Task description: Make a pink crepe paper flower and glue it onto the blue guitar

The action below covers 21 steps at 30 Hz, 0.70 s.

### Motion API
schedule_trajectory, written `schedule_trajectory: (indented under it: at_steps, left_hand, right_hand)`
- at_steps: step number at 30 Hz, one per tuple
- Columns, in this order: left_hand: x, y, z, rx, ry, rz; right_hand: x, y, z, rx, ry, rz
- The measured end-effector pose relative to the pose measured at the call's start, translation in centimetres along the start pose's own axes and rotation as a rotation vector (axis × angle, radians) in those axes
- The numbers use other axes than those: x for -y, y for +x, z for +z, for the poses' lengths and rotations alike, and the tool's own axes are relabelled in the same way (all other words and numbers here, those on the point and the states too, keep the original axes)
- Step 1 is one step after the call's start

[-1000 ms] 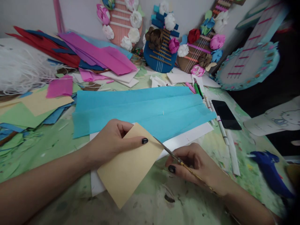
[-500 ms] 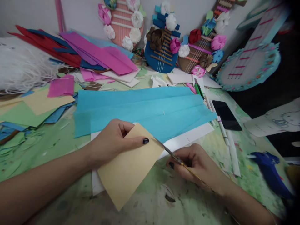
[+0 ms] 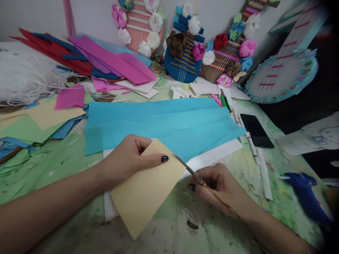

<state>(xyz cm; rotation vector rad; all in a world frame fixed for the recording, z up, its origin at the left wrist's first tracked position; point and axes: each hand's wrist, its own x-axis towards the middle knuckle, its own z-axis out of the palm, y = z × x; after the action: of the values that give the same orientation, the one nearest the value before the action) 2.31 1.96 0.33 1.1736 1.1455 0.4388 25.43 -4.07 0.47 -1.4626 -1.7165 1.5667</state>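
Observation:
A pale yellow sheet of paper (image 3: 148, 190) is pinched in my left hand (image 3: 132, 157), the thumb lying on top and the fingers behind it. My right hand (image 3: 219, 188) is closed on a pair of scissors (image 3: 196, 176). The metal blade lies at the sheet's upper right edge, its tip close to my left thumb. Most of the scissor handle is hidden by my right fingers. Beneath the sheet are a long turquoise strip of paper (image 3: 159, 116) and a white sheet (image 3: 225, 151), both flat on the table.
Paper-decorated instrument models, one of them dark blue (image 3: 182, 67), lean at the back. Coloured paper sheets (image 3: 113, 58) and white string (image 3: 29, 79) are piled at the left. A phone (image 3: 256, 130), markers (image 3: 253, 148), a blue glue gun (image 3: 304, 194) and a white cup (image 3: 309, 135) are on the right.
The scissors and my right hand have shifted very slightly, with the blade still at the yellow sheet's edge. My left hand keeps its hold on the sheet.

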Motion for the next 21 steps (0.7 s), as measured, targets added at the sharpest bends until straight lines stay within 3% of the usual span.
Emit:
schedule_trajectory:
  at_steps: [7, 21]
  left_hand:
    - [-0.09, -0.11, 0.34, 0.042, 0.014, 0.003]
    - [-0.31, -0.36, 0.71, -0.02, 0.031, 0.009]
  right_hand:
    - [-0.41, -0.12, 0.06, 0.025, 0.038, 0.009]
    - [-0.38, 0.04, 0.12, 0.01, 0.002, -0.031]
